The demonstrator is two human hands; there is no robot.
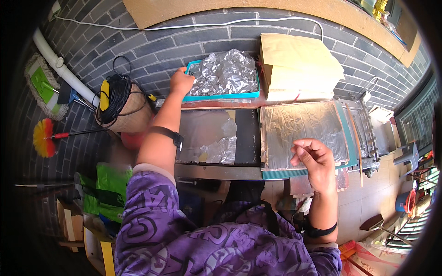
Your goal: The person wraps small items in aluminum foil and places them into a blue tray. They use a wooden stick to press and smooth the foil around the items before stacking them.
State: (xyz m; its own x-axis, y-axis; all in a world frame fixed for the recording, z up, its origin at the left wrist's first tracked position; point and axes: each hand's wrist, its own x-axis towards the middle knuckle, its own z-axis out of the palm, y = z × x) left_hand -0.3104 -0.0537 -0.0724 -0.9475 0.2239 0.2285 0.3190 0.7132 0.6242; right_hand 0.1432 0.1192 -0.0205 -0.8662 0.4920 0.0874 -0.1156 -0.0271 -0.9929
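Note:
My left hand (182, 82) is at the left end of a turquoise tray (221, 97), its fingers at the rim; whether they grip the rim or the foil is hard to tell. Crumpled silver foil (231, 74) is heaped in the tray. Below it, a dark board (248, 138) bears a thin sheet with torn silver foil pieces (221, 150). My right hand (312, 160) hovers with bent fingers, thumb near the fingertips, over the lower right part of a wrinkled metallic sheet (304, 132) on a green mat (349, 138). Nothing can be made out between its fingers.
A tall stack of tan paper (297, 65) stands right of the tray, against the grey brick wall. A basket (133, 114) with coiled black cable (119, 93) is at the left. A thin wooden stick (355, 145) lies right of the mat. A metal edge (221, 172) borders the bench front.

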